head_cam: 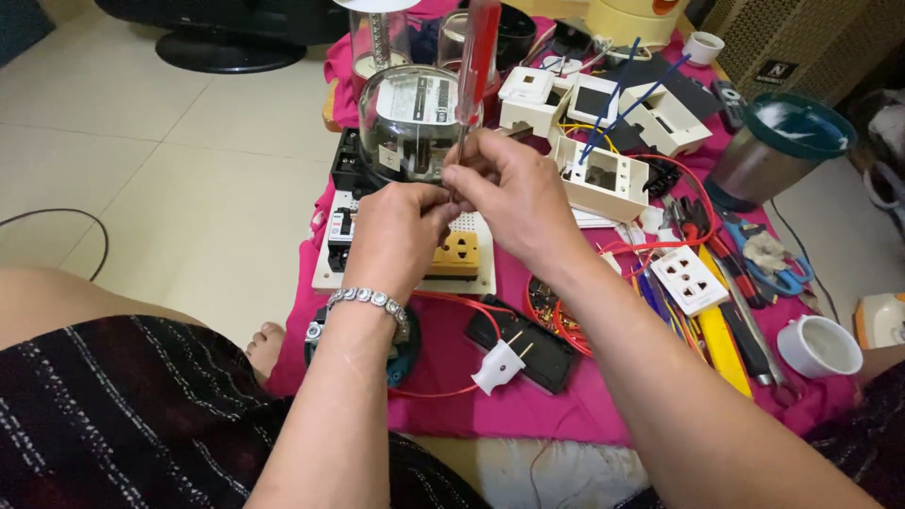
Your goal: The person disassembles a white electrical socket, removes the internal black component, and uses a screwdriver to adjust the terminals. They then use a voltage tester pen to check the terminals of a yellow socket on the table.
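- Right hand (pixel 514 193): fingers closed around the thin metal shaft of a screwdriver (pixel 477 66), which stands nearly upright, its red-and-clear handle rising at the far centre of the scene.
- Left hand (pixel 396 231): fingers pinched narrow, meeting the right hand's fingertips at the lower end of the shaft; whether they hold anything small cannot be told. A silver bracelet (pixel 368 299) circles the wrist.
- Glass-domed meter (pixel 407 121): stands just beyond both hands, touching or nearly touching the screwdriver shaft.
- White mounting board (pixel 471 278): lies under the hands, carrying a black breaker (pixel 341 229) at its left and a yellow socket (pixel 457 254) near its middle.
- Pink cloth (pixel 528 401): spread on the floor beneath everything.
- White plug (pixel 500 366) with red wire (pixel 438 391): near the centre, below the hands.
- White outlet plate (pixel 688 279), blue-handled scissors (pixel 778 273) and a white cup (pixel 818 345): at the right, well apart from the hands.
- Cream switch boxes (pixel 603 174): far right of the hands.
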